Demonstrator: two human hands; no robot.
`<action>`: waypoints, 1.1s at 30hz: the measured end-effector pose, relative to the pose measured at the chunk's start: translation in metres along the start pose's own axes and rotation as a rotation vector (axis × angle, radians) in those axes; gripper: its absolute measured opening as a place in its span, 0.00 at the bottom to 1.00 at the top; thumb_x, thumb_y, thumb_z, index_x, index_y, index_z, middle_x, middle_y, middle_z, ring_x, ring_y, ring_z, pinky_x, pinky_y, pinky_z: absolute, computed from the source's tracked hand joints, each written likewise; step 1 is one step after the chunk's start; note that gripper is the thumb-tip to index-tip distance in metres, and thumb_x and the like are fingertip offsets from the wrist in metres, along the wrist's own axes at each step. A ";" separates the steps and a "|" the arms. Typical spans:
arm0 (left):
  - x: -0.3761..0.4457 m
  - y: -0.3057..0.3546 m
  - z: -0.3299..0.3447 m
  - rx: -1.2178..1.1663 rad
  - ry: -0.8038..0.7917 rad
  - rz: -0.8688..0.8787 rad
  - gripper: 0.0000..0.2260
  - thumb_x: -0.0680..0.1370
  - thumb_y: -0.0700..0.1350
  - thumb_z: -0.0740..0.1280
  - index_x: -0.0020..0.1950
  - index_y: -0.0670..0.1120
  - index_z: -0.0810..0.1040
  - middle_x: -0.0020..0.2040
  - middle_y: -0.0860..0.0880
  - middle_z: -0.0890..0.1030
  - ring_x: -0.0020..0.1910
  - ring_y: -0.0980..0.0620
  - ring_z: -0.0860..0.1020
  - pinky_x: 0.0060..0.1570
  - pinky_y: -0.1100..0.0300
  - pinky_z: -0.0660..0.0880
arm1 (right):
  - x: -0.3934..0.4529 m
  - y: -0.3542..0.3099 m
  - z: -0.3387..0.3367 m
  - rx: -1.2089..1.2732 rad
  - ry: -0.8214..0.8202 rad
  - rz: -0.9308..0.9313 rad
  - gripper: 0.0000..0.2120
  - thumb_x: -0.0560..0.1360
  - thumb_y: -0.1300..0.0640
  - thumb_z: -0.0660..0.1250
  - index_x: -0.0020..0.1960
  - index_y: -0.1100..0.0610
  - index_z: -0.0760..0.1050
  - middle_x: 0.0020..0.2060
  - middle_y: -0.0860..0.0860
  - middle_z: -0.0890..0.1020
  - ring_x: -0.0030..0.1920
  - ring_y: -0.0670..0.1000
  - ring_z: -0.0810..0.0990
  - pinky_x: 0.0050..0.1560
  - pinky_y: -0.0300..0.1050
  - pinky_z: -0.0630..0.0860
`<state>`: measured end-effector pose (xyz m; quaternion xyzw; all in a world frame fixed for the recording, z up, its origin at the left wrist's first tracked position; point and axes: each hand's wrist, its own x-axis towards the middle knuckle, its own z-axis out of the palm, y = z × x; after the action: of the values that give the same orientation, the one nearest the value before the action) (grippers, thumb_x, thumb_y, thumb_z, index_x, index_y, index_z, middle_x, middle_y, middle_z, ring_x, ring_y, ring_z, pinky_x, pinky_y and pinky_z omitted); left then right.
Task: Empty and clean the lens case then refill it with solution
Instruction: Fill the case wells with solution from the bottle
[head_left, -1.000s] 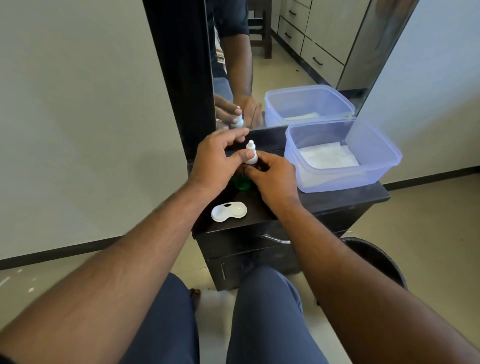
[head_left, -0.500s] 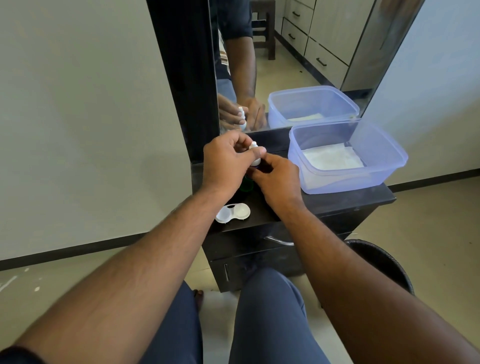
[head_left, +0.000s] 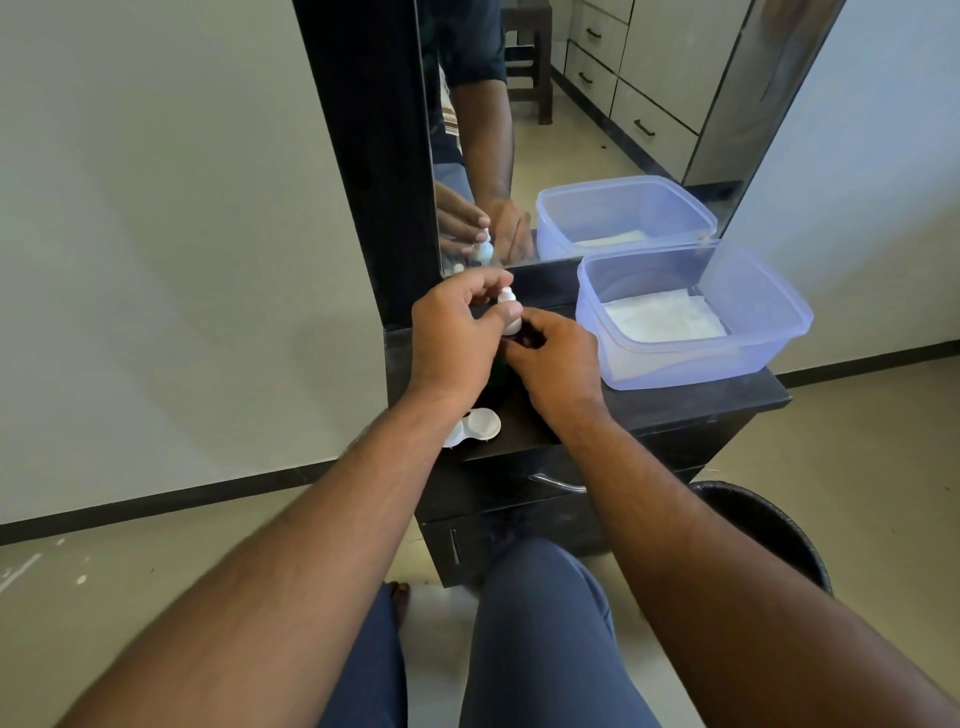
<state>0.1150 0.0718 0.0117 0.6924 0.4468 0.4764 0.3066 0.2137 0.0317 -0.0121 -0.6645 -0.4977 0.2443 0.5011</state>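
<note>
Solution bottle (head_left: 508, 315): small, white, stood upright over the dark desk (head_left: 675, 402), long axis vertical, nozzle end pointing up toward the mirror (head_left: 597, 119).
Left hand (head_left: 454, 340): fingers curled, thumb pressed against the bottle's side, fingertips arched over its top; gripping the bottle.
Right hand (head_left: 558, 364): fingers curled low at the bottle's base; what they pinched was hidden behind the left hand, so the grip could not be told for certain.
Lens case (head_left: 474, 427): white, double-welled, lay flat near the desk's front edge, long axis running roughly left to right, wells facing up, partly covered by the left forearm; apart from both hands.
Green item: a dark green sliver showed just under the left hand; kind not legible.
Plastic tub (head_left: 769, 338): translucent blue, stood on the desk's right half against the mirror, a white folded cloth (head_left: 660, 319) flat on its floor.
Bin (head_left: 769, 525): black, round, on the floor right of the desk.
Change from a second before: the left hand's fingers had closed in over the bottle's tip, where earlier the tip stood clear; both hands stayed on the bottle; the case had not shifted.
Markings: no brand, label or writing readable on bottle, case or tub.
</note>
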 end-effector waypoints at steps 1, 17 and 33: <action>0.001 0.001 0.001 0.001 0.021 0.000 0.11 0.72 0.41 0.74 0.54 0.44 0.83 0.46 0.53 0.83 0.45 0.62 0.79 0.45 0.75 0.74 | 0.000 0.000 0.000 -0.001 -0.002 0.005 0.10 0.73 0.60 0.71 0.54 0.53 0.81 0.44 0.45 0.84 0.46 0.41 0.81 0.49 0.34 0.76; 0.006 -0.039 -0.034 0.210 -0.097 -0.125 0.07 0.71 0.40 0.76 0.48 0.48 0.83 0.41 0.53 0.83 0.42 0.57 0.81 0.40 0.71 0.74 | 0.003 0.003 0.001 -0.045 -0.003 0.039 0.19 0.71 0.52 0.74 0.60 0.52 0.78 0.50 0.46 0.82 0.51 0.42 0.78 0.54 0.35 0.74; -0.049 -0.040 -0.083 0.106 -0.036 -0.127 0.14 0.73 0.46 0.74 0.57 0.55 0.81 0.50 0.62 0.81 0.51 0.66 0.78 0.52 0.66 0.75 | -0.015 0.005 -0.014 0.282 0.003 -0.144 0.23 0.71 0.59 0.74 0.62 0.50 0.70 0.51 0.51 0.78 0.49 0.45 0.79 0.47 0.34 0.76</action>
<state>0.0169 0.0442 -0.0115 0.6865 0.5088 0.4192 0.3069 0.2220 0.0119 -0.0141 -0.5506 -0.5040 0.2743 0.6063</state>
